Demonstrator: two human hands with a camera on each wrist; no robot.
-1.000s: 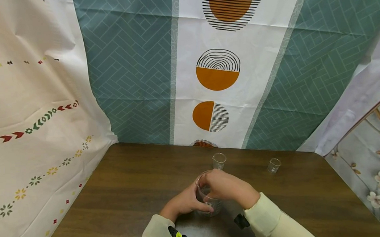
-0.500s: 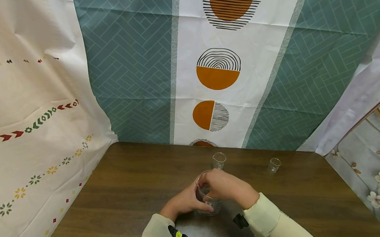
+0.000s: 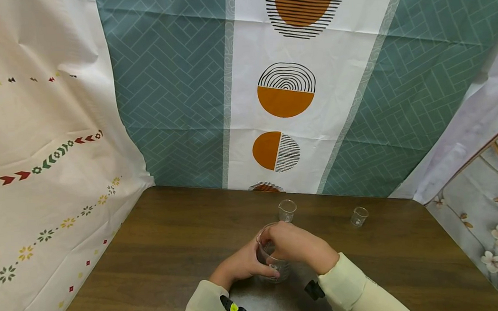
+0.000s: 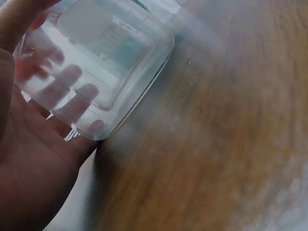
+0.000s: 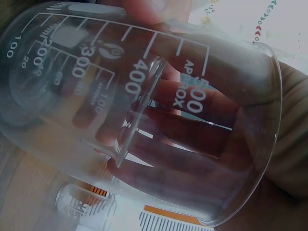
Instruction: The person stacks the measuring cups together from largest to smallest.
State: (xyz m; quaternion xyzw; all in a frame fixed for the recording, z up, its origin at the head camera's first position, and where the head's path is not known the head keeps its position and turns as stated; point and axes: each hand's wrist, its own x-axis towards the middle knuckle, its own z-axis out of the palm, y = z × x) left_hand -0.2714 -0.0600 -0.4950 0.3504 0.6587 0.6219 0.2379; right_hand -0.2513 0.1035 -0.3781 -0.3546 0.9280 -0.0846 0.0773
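Gripping a large beaker (image 3: pixel 283 269), left hand (image 3: pixel 244 264); a smaller beaker (image 5: pixel 98 98) inside, right hand (image 3: pixel 297 245); wood-grain table (image 3: pixel 181 235); teal-and-white cloth (image 3: pixel 172 93) behind.

The left hand (image 4: pixel 41 161) grips a clear glass beaker (image 4: pixel 125 62), its fingers (image 4: pixel 81 102) showing through the wall and its thumb (image 4: pixel 17 21) on the near side. A solid pale oval patch (image 4: pixel 84 23) and blurred digits (image 4: pixel 113 42) mark the glass. Whether the rounded base (image 4: pixel 144 96) touches the wood-grain tabletop (image 4: pixel 221 120) is unclear.
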